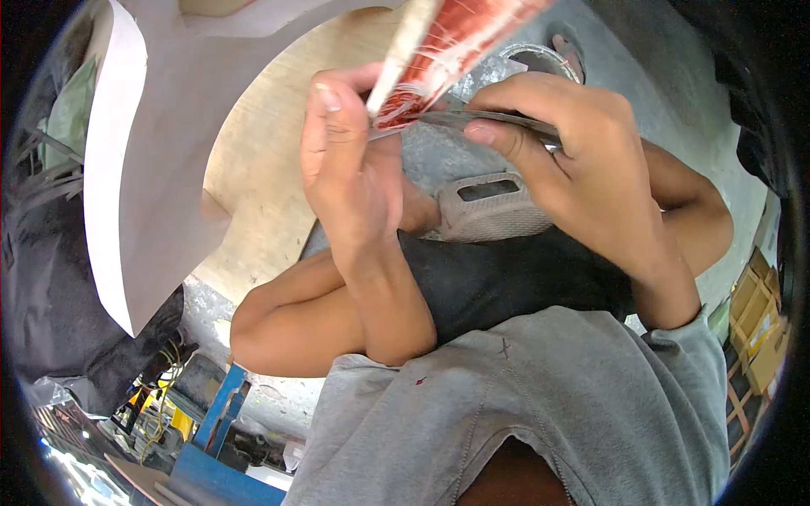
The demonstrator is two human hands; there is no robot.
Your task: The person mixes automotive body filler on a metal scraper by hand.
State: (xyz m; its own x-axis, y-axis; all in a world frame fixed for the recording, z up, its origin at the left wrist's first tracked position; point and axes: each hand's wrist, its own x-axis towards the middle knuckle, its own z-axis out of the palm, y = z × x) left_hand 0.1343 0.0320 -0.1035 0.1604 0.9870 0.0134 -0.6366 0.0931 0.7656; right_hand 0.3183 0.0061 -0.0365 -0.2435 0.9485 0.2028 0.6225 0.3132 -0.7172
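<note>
Near the top centre, my left hand (350,160) is closed on a long red and white piece (456,51), gripping its lower end between thumb and fingers. The piece slants up to the right, out of the frame, and its far part is blurred. My right hand (574,152) pinches a thin, flat grey metal blade (515,121). The blade points left, and its tip meets the lower end of the red and white piece by my left fingers. Whether the tip presses into the piece or only touches it cannot be made out.
A large curved white panel (169,152) stands at the left beside a plywood board (261,126). Behind my right hand is a round container (544,57). A grey textured object with a slot (489,215) lies below. Blue metal (221,413) is lower left, cardboard (755,308) right.
</note>
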